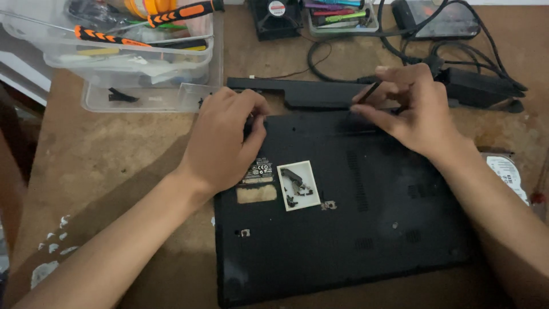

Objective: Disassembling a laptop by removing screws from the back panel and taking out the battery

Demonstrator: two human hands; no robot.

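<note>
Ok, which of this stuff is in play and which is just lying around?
In play: laptop base, left hand, right hand, thin black tool, battery bar, white screw tray.

Lying about: hard drive, fan, orange-handled screwdrivers, plastic bins, cables.

A black laptop lies bottom-up on the brown tabletop. The left hand presses on its upper left corner, while the right hand pinches a thin dark tool at the rear edge, beside a long black battery bar. A small white card holding dark parts rests on the laptop. Clear plastic bins with orange-handled screwdrivers stand at upper left.
</note>
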